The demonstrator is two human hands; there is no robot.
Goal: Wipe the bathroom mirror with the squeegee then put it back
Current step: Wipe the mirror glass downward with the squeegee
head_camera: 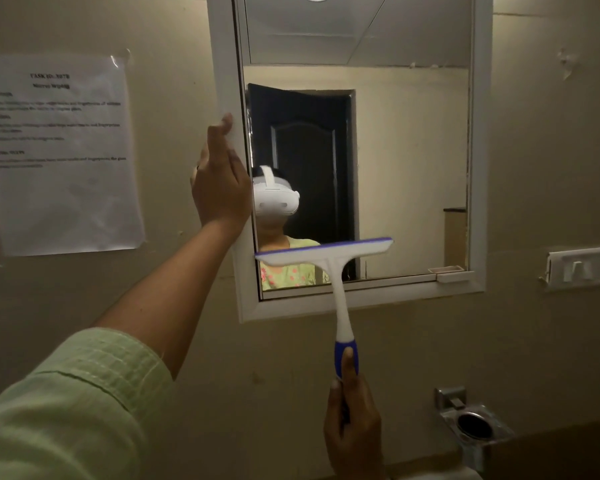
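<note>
A white-framed mirror [409, 150] hangs on the beige wall and reflects a person in a white headset before a dark door. My right hand [354, 424] grips the blue handle of a white squeegee [336, 271]. Its blue-edged blade lies nearly level across the lower left part of the glass. My left hand [219, 181], arm in a pale green sleeve, rests flat against the mirror's left frame edge, with the fingers curled around it.
A printed paper sheet [59, 154] is taped to the wall left of the mirror. A white switch plate [584, 268] is mounted at the right. A metal holder [471, 424] with a round opening sticks out of the wall at the lower right.
</note>
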